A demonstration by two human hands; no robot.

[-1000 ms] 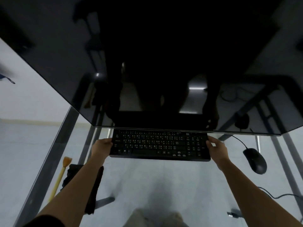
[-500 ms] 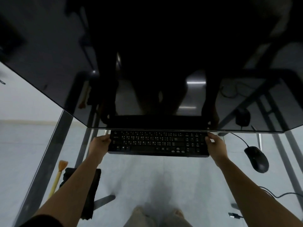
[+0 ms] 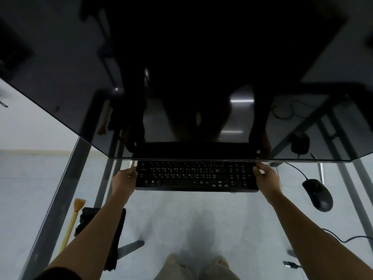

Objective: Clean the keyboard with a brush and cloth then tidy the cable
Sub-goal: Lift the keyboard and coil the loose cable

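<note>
1. The keyboard (image 3: pixel 196 175) sat between the two hands, its long side running from 9 o'clock to 3 o'clock, just below the bottom edge of the dark monitor (image 3: pixel 181 77).
2. The left hand (image 3: pixel 125 177) gripped the keyboard's 9 o'clock end, with its fingers curled against the short edge.
3. The right hand (image 3: pixel 266 176) gripped the 3 o'clock end in the same way, its thumb lying near the top corner by the number pad.
4. Whether the keyboard rested on the glass desk (image 3: pixel 181 219) or was lifted a little off it could not be told.
5. The keyboard was black, flat and full-size, with pale lettering on the keys and a number pad at its right end; its far row of keys lay close under the monitor edge.
6. The brush (image 3: pixel 71 225), with a yellow handle and tan bristles, lay at 7 o'clock from the left hand, bristles pointing to 12 o'clock.
7. A dark cloth (image 3: pixel 85 219) lay just beside the brush, at its 3 o'clock, partly hidden under the left forearm.
8. A black mouse (image 3: pixel 317 195) lay at 4 o'clock from the right hand, apart from it, and its cable (image 3: pixel 294 168) ran up towards the monitor.
</note>
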